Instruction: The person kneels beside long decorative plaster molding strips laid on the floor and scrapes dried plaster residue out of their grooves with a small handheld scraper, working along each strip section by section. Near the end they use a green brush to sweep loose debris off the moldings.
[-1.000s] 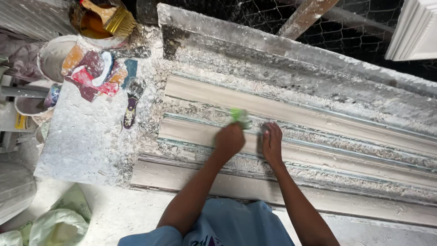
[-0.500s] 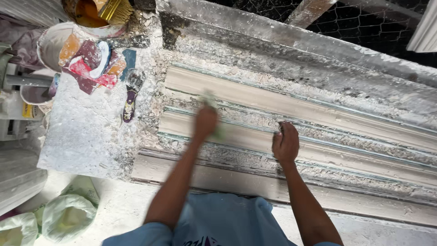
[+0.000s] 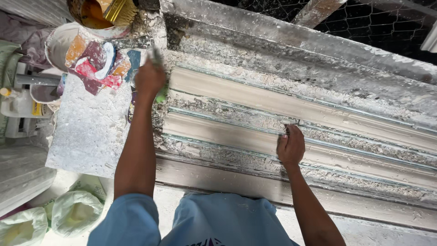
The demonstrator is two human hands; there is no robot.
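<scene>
The left hand (image 3: 149,79) holds a small green tool (image 3: 161,94), fingers closed on its handle, at the left end of the long plaster moulding (image 3: 255,102). The right hand (image 3: 290,146) presses on the moulding, fingers bent. The moulding looks stiff, heavy and brittle; the edges would chip.

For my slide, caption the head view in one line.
Left hand holds a green tool at the end of a long plaster mould; right hand rests flat on it.
</scene>
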